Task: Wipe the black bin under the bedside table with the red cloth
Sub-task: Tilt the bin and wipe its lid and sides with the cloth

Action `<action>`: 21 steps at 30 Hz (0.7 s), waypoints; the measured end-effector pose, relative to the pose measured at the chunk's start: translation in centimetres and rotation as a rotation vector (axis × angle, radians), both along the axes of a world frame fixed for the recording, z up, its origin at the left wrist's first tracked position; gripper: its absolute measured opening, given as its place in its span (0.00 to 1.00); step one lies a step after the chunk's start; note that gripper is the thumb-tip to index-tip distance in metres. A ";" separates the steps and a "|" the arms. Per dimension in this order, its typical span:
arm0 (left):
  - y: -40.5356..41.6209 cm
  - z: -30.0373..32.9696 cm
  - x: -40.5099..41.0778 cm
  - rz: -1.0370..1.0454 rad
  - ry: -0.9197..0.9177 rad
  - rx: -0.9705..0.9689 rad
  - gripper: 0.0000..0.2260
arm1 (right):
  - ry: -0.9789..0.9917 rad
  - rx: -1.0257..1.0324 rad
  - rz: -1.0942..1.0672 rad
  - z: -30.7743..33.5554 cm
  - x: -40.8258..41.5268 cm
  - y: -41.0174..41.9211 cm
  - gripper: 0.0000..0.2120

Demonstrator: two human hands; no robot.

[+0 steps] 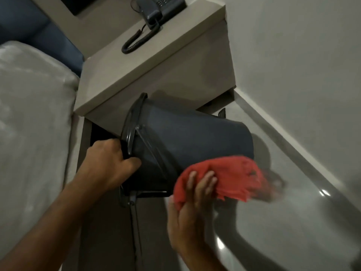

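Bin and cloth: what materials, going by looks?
Black bin: probably moulded plastic, smooth, semi-gloss; soft sheen on its wall and a glossy rim band. Red cloth: woven fabric, matte, limp; it bunches in the right hand and its edge looks frayed, though blurred.

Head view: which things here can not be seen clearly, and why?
- Bin inside: mouth faces away toward the table.
- Cloth right edge: motion blur.
- Left hand fingertips: hidden behind the bin rim.
- Phone: cut off by the top edge.
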State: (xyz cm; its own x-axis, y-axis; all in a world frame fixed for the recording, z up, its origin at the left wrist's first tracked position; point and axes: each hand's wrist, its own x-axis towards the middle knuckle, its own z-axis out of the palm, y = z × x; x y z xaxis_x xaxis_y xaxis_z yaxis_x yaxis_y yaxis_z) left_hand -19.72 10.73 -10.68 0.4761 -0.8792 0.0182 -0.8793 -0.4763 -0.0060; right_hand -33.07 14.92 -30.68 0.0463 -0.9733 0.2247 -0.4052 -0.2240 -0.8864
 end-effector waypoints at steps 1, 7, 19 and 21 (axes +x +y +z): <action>0.0 -0.3 0.1 0.005 -0.005 0.002 0.13 | 0.031 -0.052 0.043 0.1 -0.2 -0.1 0.36; 0.4 -1.3 -0.1 0.014 0.062 -0.015 0.13 | -0.111 0.097 -0.176 0.2 -3.4 -3.2 0.33; 1.7 1.4 0.9 0.098 -0.105 0.022 0.15 | -0.004 0.043 0.345 4.3 -1.1 -17.9 0.28; 1.6 1.7 0.4 0.074 -0.092 0.027 0.15 | -0.018 0.235 0.243 2.1 -3.0 -20.0 0.24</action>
